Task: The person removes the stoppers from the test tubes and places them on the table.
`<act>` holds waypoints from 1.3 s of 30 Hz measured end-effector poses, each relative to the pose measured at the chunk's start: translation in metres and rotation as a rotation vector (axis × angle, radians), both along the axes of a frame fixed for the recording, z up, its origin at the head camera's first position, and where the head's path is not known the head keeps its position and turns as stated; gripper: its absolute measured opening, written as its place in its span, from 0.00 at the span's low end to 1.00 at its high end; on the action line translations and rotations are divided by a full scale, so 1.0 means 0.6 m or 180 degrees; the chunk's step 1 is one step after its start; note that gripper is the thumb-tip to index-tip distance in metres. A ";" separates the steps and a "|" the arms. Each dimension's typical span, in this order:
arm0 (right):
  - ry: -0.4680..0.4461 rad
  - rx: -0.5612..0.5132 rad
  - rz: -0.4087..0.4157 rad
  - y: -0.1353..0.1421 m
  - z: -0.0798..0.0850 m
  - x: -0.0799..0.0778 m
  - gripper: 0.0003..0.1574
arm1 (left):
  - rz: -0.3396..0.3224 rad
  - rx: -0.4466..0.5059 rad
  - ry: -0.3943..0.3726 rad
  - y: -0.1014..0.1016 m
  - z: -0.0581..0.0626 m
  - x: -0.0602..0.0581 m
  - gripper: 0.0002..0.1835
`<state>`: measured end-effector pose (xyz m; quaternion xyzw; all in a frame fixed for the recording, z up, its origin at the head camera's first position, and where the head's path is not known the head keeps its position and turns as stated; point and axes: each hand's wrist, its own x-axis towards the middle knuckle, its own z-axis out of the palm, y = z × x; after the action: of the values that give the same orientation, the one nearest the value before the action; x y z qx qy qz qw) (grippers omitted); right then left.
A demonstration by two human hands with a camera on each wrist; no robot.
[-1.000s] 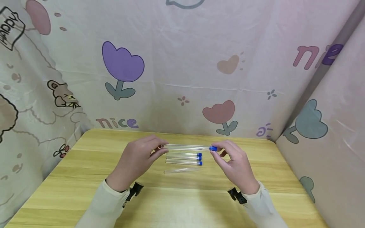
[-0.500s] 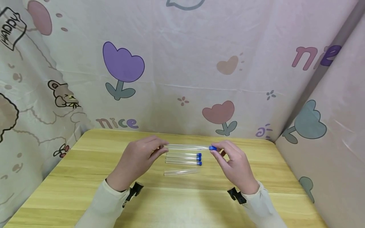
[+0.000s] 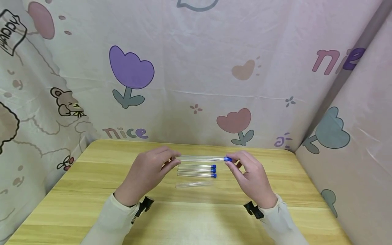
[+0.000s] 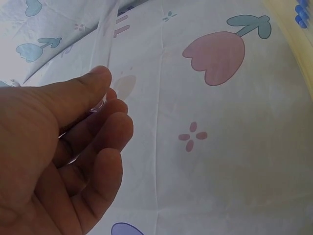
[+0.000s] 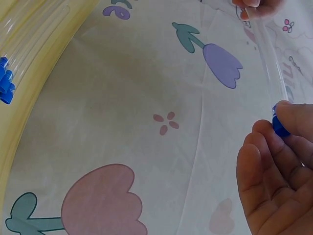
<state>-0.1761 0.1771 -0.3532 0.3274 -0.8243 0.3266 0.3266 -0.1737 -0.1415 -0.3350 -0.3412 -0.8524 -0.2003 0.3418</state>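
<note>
A clear test tube (image 3: 200,158) lies level between my two hands, held over the table. My left hand (image 3: 150,172) pinches its closed left end between thumb and fingers. With thumb and forefinger my right hand (image 3: 252,175) pinches the blue cap (image 3: 227,159) at the other end; in the right wrist view this cap (image 5: 279,124) sits on the tube's mouth, partly covered by the thumb. Just nearer than the held tube, three capped test tubes (image 3: 196,170) lie side by side, blue caps to the right. Closer still lies one uncapped clear tube (image 3: 193,184), slightly slanted.
The light wood table (image 3: 196,217) reaches back to a patterned cloth curtain (image 3: 183,68), which hangs behind and along both sides. Each wrist wears a small black camera, the left camera (image 3: 146,204) and the right camera (image 3: 253,210).
Both hands keep their hold on the test tube and its cap. The cap sits a few pixels farther left, with the right hand; otherwise only a slight shift of the head view shows.
</note>
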 end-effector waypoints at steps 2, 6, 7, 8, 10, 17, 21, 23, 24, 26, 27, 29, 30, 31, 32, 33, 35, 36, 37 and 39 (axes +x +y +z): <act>0.0013 0.0008 -0.0007 0.000 0.000 -0.001 0.15 | 0.0008 0.0006 0.0005 0.000 0.000 0.000 0.09; 0.0025 -0.0003 -0.0002 -0.001 -0.002 -0.003 0.16 | 0.0012 0.0009 0.0028 0.000 0.000 -0.001 0.09; 0.0027 0.0003 -0.0010 -0.001 -0.002 -0.003 0.16 | 0.0012 0.0008 0.0032 0.000 0.001 -0.001 0.09; 0.0026 0.0002 -0.0010 -0.001 -0.002 -0.003 0.15 | 0.0013 0.0007 0.0034 0.000 0.001 -0.001 0.09; 0.0030 -0.0007 0.0000 -0.001 -0.003 -0.004 0.16 | 0.0018 0.0000 0.0033 0.000 0.001 0.000 0.09; 0.0054 -0.0042 -0.0001 -0.001 -0.002 -0.003 0.16 | 0.0054 -0.0060 0.0022 0.001 0.001 0.002 0.09; 0.0063 -0.0046 0.0004 -0.001 -0.001 -0.002 0.15 | 0.0079 -0.0068 0.0013 0.001 0.001 0.002 0.08; 0.0071 -0.0063 0.0019 -0.001 -0.001 -0.001 0.15 | 0.0084 -0.0089 -0.0004 0.001 0.001 0.003 0.08; 0.0070 -0.0075 0.0027 -0.001 -0.002 -0.002 0.15 | 0.0084 -0.0098 -0.0010 0.001 0.001 0.003 0.08; 0.0065 -0.0092 0.0032 -0.001 -0.003 -0.001 0.14 | 0.0077 -0.0113 -0.0019 0.001 0.000 0.003 0.08; 0.0068 -0.0098 0.0037 -0.001 -0.003 -0.001 0.15 | 0.0073 -0.0120 -0.0021 0.001 0.000 0.003 0.08; 0.0070 -0.0099 0.0037 -0.001 -0.004 -0.001 0.15 | 0.0076 -0.0122 -0.0025 0.001 -0.001 0.003 0.08; 0.0054 -0.0090 0.0035 -0.001 -0.004 0.000 0.15 | 0.0074 -0.0115 -0.0030 0.001 -0.001 0.002 0.08; 0.0035 -0.0078 0.0030 0.000 -0.004 0.000 0.14 | 0.0073 -0.0105 -0.0038 0.000 -0.001 0.002 0.08; 0.0013 -0.0068 0.0031 0.000 -0.004 0.000 0.14 | 0.0076 -0.0096 -0.0053 0.000 0.000 0.002 0.08; -0.0005 -0.0059 0.0037 0.000 -0.004 0.000 0.14 | 0.0074 -0.0076 -0.0063 -0.001 0.000 0.002 0.08; -0.0049 -0.0044 0.0045 0.000 -0.004 0.000 0.13 | 0.0076 -0.0031 -0.0088 -0.002 0.000 0.001 0.08; -0.0066 -0.0041 0.0056 0.000 -0.003 0.000 0.13 | 0.0071 -0.0002 -0.0091 -0.003 0.000 0.001 0.08; -0.0073 -0.0039 0.0064 0.000 -0.003 0.000 0.13 | 0.0065 0.0026 -0.0094 -0.004 0.000 0.001 0.08; -0.0056 -0.0053 0.0084 -0.001 -0.003 -0.001 0.12 | 0.0053 0.0071 -0.0086 -0.005 0.000 0.001 0.08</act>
<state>-0.1765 0.1767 -0.3549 0.3327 -0.8200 0.3405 0.3177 -0.1732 -0.1447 -0.3352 -0.3275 -0.8574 -0.2116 0.3358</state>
